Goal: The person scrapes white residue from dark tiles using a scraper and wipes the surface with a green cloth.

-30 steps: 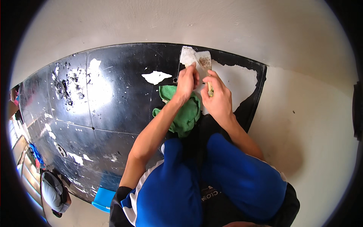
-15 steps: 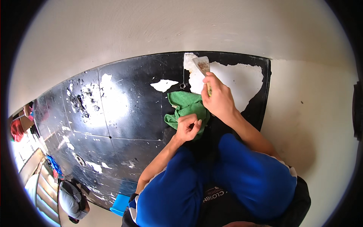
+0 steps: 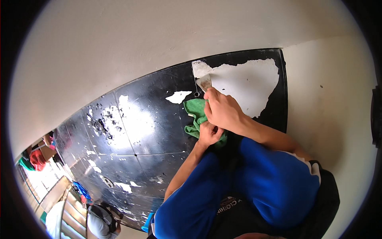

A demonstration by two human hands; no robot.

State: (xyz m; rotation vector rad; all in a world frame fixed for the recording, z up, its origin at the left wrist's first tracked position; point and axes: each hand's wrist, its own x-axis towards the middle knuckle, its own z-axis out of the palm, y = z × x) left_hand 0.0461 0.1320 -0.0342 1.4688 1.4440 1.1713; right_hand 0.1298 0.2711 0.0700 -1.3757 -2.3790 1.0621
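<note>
My right hand point(image 3: 225, 112) is wrapped round the handle of a scraper point(image 3: 204, 82). The scraper's broad, rust-stained blade lies at the left edge of a large white patch point(image 3: 248, 85), where the black coating is gone. Below it, a crumpled green cloth point(image 3: 194, 107) rests on the black panel surface point(image 3: 159, 85). My left hand point(image 3: 209, 134) presses onto this cloth with its fingers curled and closed on it. Part of the cloth is hidden under both hands.
A pale wall point(image 3: 139, 44) borders the panel's far edge. Smaller white patches point(image 3: 178, 96) and black flakes point(image 3: 99, 125) mark the panel to the left. A person in grey point(image 3: 101, 223) is at the lower left, near a blue container point(image 3: 148, 223).
My right hand has drawn the scraper toward me and slightly left, down the white patch's edge. The view has shifted, and my left hand stays on the cloth.
</note>
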